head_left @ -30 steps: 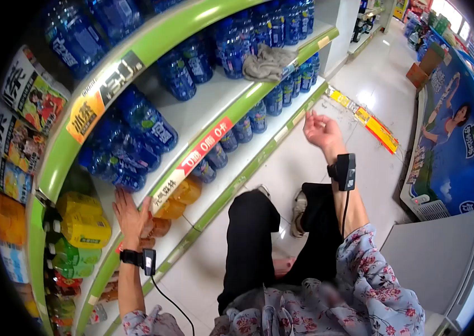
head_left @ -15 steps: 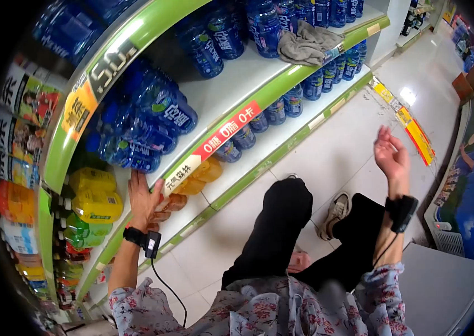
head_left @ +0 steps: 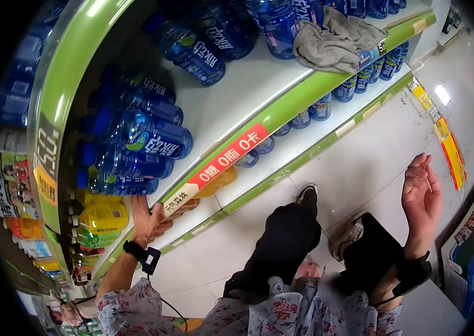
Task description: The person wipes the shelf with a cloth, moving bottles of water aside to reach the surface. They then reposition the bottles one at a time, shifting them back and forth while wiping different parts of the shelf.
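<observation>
On the white shelf at the left, my left hand (head_left: 146, 219) rests against the shelf edge just below a group of blue bottles (head_left: 156, 137), its thumb on the edge strip and its other fingertips partly hidden by the bottles. The hand looks spread and grips no bottle. Yellow bottles (head_left: 102, 218) stand left of it. My right hand (head_left: 421, 196) hangs in the air above the floor at the right, palm up with loosely curled fingers and nothing in it. A grey cloth (head_left: 332, 42) lies on the shelf edge beside more blue bottles (head_left: 273, 28).
A green shelf edge (head_left: 298, 92) with a red label strip (head_left: 231, 158) runs diagonally across the view. Lower shelves hold small blue bottles. Yellow and red tape (head_left: 451, 154) is on the tiled floor (head_left: 354, 151). At the far left lower edge, another person's hand (head_left: 72, 313) shows.
The view has shifted closer to the shelf. My right hand appears lower and farther right, still empty. My left hand stays at the shelf edge under the blue bottles.
</observation>
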The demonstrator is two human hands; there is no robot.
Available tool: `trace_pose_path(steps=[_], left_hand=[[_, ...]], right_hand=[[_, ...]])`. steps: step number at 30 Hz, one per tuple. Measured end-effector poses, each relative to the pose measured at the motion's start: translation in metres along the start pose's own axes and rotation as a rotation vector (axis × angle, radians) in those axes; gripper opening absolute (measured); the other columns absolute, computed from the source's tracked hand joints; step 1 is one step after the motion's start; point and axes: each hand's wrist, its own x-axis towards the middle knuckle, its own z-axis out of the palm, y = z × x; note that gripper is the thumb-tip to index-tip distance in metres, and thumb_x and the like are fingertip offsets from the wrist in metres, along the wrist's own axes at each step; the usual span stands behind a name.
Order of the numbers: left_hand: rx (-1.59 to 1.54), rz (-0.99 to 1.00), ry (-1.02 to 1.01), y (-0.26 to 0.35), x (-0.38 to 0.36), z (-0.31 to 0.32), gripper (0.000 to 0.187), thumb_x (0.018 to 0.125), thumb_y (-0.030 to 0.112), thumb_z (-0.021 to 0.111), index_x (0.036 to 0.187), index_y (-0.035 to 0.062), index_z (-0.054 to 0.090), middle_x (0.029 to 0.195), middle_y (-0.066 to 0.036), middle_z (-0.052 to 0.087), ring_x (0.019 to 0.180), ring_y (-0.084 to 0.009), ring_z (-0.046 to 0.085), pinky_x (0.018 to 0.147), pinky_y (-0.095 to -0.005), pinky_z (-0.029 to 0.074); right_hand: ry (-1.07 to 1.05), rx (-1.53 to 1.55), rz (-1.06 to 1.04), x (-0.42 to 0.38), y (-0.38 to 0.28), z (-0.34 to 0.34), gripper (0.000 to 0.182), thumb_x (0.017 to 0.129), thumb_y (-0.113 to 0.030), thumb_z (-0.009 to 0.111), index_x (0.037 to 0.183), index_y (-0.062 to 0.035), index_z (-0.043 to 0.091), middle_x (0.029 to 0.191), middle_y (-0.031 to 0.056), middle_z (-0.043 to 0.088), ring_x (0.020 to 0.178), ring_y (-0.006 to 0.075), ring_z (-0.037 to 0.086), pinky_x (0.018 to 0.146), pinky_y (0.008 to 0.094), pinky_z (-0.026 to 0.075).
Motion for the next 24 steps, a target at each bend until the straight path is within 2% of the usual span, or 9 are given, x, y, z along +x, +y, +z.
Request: trace_pose_path(steps=[10, 12, 13, 15, 19, 20, 23, 24], left_hand=[[0.056, -0.071, -0.026, -0.011, -0.002, 0.011, 0.075, 0.086, 0.049, 0.045, 0.135, -0.0061, 0.028, 0.139, -0.030, 0.026, 0.128, -0.0446, 0.023, 0.108, -0.0452, 0.018], [0.016, -0.048, 0.015, -0.007, 0.001, 0.010, 0.075, 0.083, 0.047, 0.048, 0.132, -0.0072, 0.030, 0.136, -0.031, 0.027, 0.126, -0.0450, 0.025, 0.107, -0.0466, 0.018], [-0.003, -0.037, 0.036, -0.005, 0.001, 0.008, 0.075, 0.081, 0.046, 0.050, 0.131, -0.0077, 0.031, 0.135, -0.031, 0.028, 0.125, -0.0452, 0.026, 0.106, -0.0473, 0.019], [-0.030, -0.015, 0.073, 0.001, -0.001, 0.005, 0.074, 0.081, 0.046, 0.050, 0.130, -0.0070, 0.033, 0.134, -0.030, 0.030, 0.122, -0.0450, 0.029, 0.105, -0.0474, 0.022], [-0.054, 0.035, 0.163, 0.008, 0.000, -0.001, 0.068, 0.082, 0.046, 0.050, 0.126, -0.0054, 0.038, 0.128, -0.029, 0.037, 0.112, -0.0444, 0.037, 0.097, -0.0481, 0.030], [-0.054, 0.045, 0.180, 0.006, 0.000, 0.001, 0.067, 0.083, 0.045, 0.050, 0.125, -0.0052, 0.039, 0.127, -0.029, 0.037, 0.110, -0.0443, 0.038, 0.096, -0.0482, 0.030], [-0.047, 0.043, 0.154, 0.003, 0.000, -0.004, 0.068, 0.084, 0.045, 0.050, 0.126, -0.0066, 0.039, 0.130, -0.029, 0.036, 0.115, -0.0441, 0.037, 0.099, -0.0467, 0.029], [-0.047, 0.053, 0.174, 0.001, 0.001, 0.001, 0.068, 0.084, 0.045, 0.050, 0.126, -0.0070, 0.038, 0.131, -0.029, 0.035, 0.117, -0.0441, 0.036, 0.101, -0.0463, 0.029]], right_hand=[[0.081, -0.013, -0.019, 0.089, -0.074, -0.024, 0.023, 0.084, 0.003, 0.045, 0.105, 0.0024, 0.055, 0.107, 0.0140, 0.059, 0.083, 0.0197, 0.055, 0.073, 0.0280, 0.047], [0.137, 0.011, -0.027, 0.104, -0.080, -0.013, 0.022, 0.084, 0.002, 0.045, 0.104, 0.0024, 0.055, 0.105, 0.0150, 0.059, 0.080, 0.0202, 0.056, 0.072, 0.0283, 0.048], [0.082, -0.033, -0.018, 0.108, -0.081, -0.006, 0.021, 0.085, 0.002, 0.045, 0.104, 0.0022, 0.055, 0.104, 0.0149, 0.059, 0.080, 0.0199, 0.057, 0.071, 0.0279, 0.048], [-0.029, -0.119, 0.006, 0.109, -0.083, 0.003, 0.021, 0.086, 0.001, 0.044, 0.103, 0.0017, 0.055, 0.102, 0.0145, 0.060, 0.081, 0.0194, 0.057, 0.071, 0.0272, 0.048], [0.048, -0.134, -0.096, 0.083, -0.076, 0.005, 0.019, 0.087, -0.002, 0.043, 0.102, 0.0006, 0.056, 0.099, 0.0130, 0.061, 0.079, 0.0180, 0.058, 0.066, 0.0254, 0.047], [-0.022, -0.128, -0.093, 0.075, -0.073, -0.003, 0.019, 0.086, 0.000, 0.044, 0.101, 0.0009, 0.056, 0.099, 0.0145, 0.061, 0.080, 0.0186, 0.059, 0.067, 0.0258, 0.049], [0.222, -0.072, -0.208, 0.072, -0.059, -0.016, 0.019, 0.085, 0.003, 0.046, 0.102, 0.0019, 0.055, 0.099, 0.0162, 0.060, 0.082, 0.0203, 0.060, 0.070, 0.0272, 0.050], [0.251, -0.058, -0.162, 0.069, -0.054, -0.016, 0.020, 0.084, 0.005, 0.046, 0.103, 0.0030, 0.053, 0.099, 0.0174, 0.059, 0.082, 0.0223, 0.060, 0.074, 0.0293, 0.051]])
